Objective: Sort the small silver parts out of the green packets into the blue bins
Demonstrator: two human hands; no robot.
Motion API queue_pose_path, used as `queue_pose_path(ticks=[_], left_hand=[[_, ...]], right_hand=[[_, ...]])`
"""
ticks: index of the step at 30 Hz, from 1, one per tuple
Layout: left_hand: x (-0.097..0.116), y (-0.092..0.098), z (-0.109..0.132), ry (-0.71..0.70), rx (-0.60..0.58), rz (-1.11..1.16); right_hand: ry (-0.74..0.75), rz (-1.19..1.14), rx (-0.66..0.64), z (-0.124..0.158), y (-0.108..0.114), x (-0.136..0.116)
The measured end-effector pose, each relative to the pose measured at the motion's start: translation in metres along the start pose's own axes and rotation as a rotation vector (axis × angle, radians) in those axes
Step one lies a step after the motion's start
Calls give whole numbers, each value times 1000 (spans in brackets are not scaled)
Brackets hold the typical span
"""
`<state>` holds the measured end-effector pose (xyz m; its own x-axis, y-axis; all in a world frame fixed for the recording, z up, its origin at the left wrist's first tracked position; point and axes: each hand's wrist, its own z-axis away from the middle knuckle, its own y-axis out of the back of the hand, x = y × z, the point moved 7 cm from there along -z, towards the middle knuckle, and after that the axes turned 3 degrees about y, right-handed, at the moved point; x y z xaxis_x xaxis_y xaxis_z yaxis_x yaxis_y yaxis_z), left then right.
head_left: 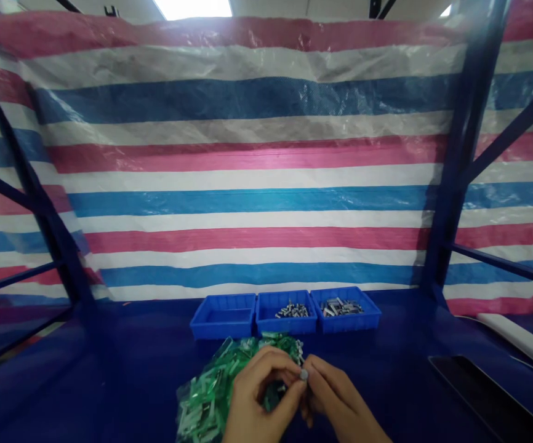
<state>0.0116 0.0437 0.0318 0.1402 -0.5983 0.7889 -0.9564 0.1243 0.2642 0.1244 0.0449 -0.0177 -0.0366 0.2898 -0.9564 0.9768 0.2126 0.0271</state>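
Observation:
My left hand [266, 394] is closed in a pinch, thumb and index finger on a small round grey metal piece [303, 375]. Beside it, my right hand [333, 394] has its fingers pressed together, and their tips meet the piece from the right. Whatever those right fingertips hold is hidden. Under and left of my hands lies a pile of green and clear plastic bags [206, 400], with small pale parts showing through. A few small metal parts [300, 352] show at the pile's right edge, partly behind my fingers.
Three blue bins stand in a row behind the pile: an empty left bin [223, 333], a middle bin [287, 330] and a right bin [352, 324], both with small metal parts. A dark phone-like slab [488, 394] and a white device [520, 338] lie right. Blue posts [453, 178] frame the table.

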Motion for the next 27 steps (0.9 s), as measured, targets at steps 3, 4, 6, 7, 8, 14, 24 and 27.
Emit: queue_pose_path(ticks=[3, 4, 6, 7, 8, 14, 24, 27], left_hand=[[2, -4, 3, 31, 10, -20], [2, -5, 3, 39, 17, -39], [4, -4, -2, 25, 33, -98], [5, -3, -9, -4, 41, -141], [7, -1, -18, -41, 47, -187], [-11, 8, -98, -177, -1, -372], [-30, 11, -53, -154, -109, -467], [-19, 15, -33, -127, -122, -443]], right_hand=[[-28, 24, 22, 4, 1, 3], [-11, 71, 16, 5, 2, 1], [41, 162, -3, 3, 6, -5], [61, 185, -13, 0, 8, -8], [77, 195, -19, -2, 12, -9], [141, 369, 94, -20, 43, -8], [223, 814, -9, -38, 46, 22], [201, 816, 3, -42, 46, 30]])
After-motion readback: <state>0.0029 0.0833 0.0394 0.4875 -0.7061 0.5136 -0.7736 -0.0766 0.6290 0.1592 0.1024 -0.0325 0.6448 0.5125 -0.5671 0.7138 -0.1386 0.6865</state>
